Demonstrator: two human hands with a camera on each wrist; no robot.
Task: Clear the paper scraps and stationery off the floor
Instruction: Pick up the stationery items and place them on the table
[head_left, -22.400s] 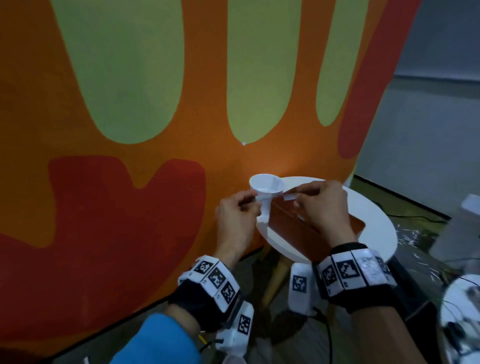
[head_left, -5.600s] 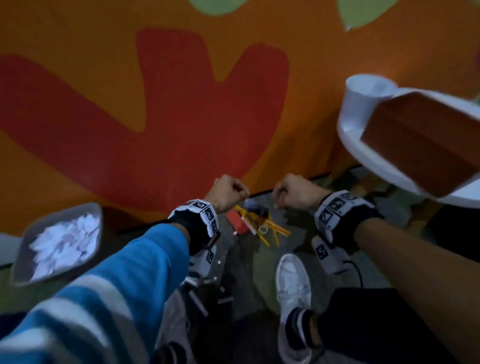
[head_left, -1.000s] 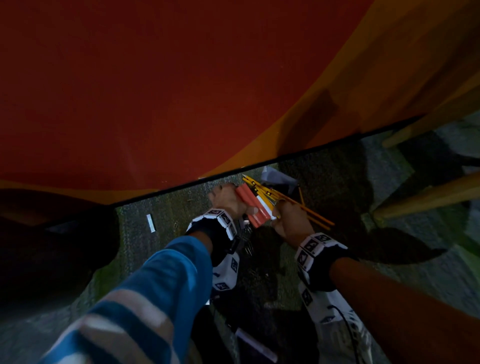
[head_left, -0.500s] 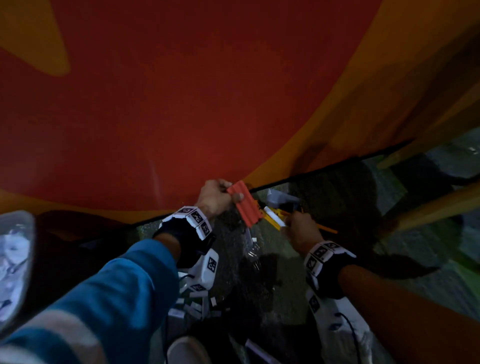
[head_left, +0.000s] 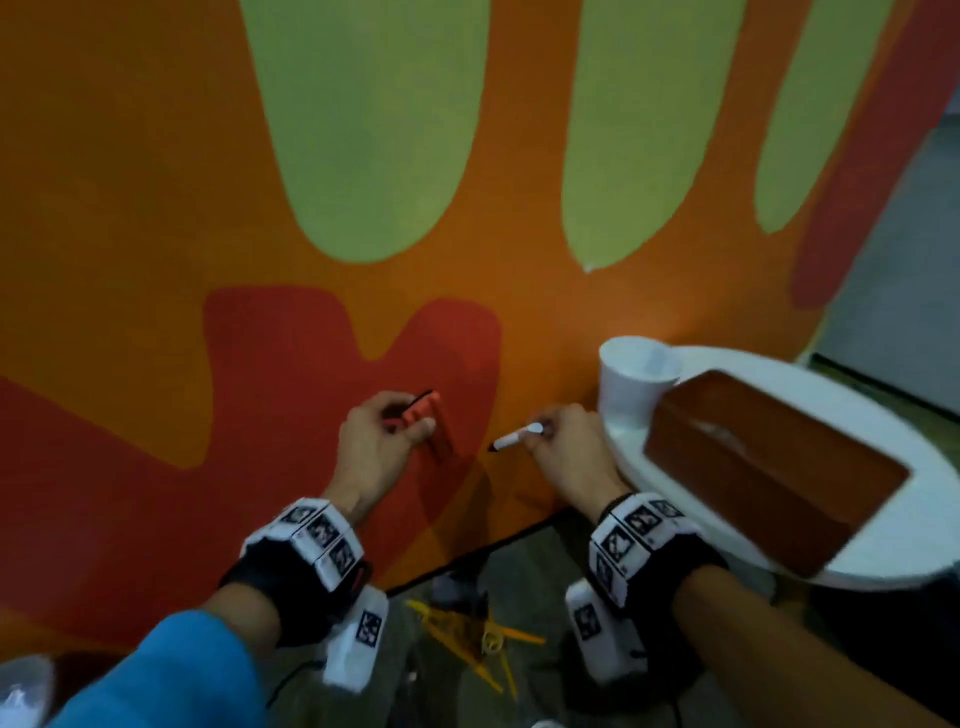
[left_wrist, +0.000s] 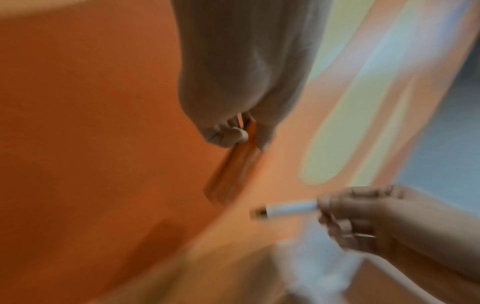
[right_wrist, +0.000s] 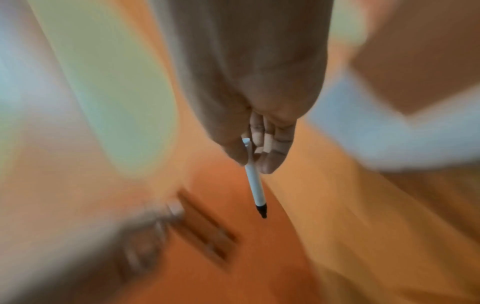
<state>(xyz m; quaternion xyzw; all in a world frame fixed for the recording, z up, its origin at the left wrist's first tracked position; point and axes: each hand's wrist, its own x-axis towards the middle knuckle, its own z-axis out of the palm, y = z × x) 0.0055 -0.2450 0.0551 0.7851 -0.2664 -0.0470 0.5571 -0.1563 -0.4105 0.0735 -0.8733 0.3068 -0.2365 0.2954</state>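
Left hand (head_left: 382, 447) is pinching a flat red item (head_left: 421, 410), identity unclear. Right hand (head_left: 569, 452) is curling its fingers round a white marker (head_left: 514, 439) near the white cup (head_left: 631, 384), likely for deposit. Yellow sticks (head_left: 467, 639) are lying on the floor.

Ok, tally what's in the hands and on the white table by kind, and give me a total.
white marker pen: 1, held in the right hand
red flat item: 1, held in the left hand
white cup: 1, on the round table
brown box: 1, on the same table
Total: 4
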